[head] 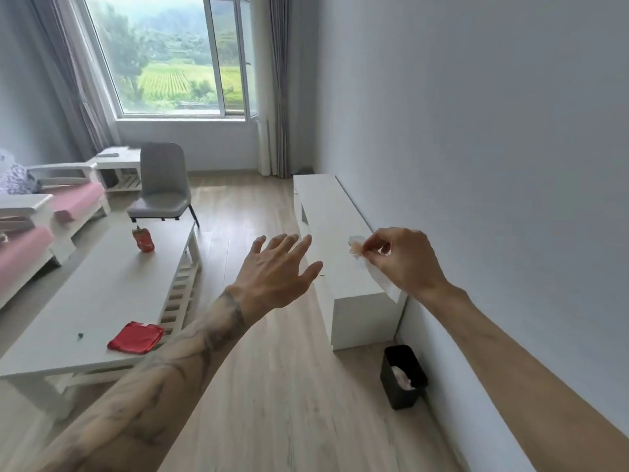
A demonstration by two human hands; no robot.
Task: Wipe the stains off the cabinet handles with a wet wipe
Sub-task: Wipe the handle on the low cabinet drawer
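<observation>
A long, low white cabinet (332,216) runs along the right wall. Its front faces left and is seen at a steep angle, so no handle is plainly visible. My right hand (405,260) hovers above the cabinet's near end, fingers pinched on a white wet wipe (377,277) that hangs down and carries a brownish stain at its top. My left hand (275,274) is held out over the floor just left of the cabinet, fingers spread, holding nothing.
A black waste bin (403,376) with crumpled white tissue stands on the floor by the cabinet's near end. A white coffee table (102,294) at left holds a red pouch (143,240) and a red cloth (136,337). A grey chair (163,185) and sofa (51,212) stand beyond.
</observation>
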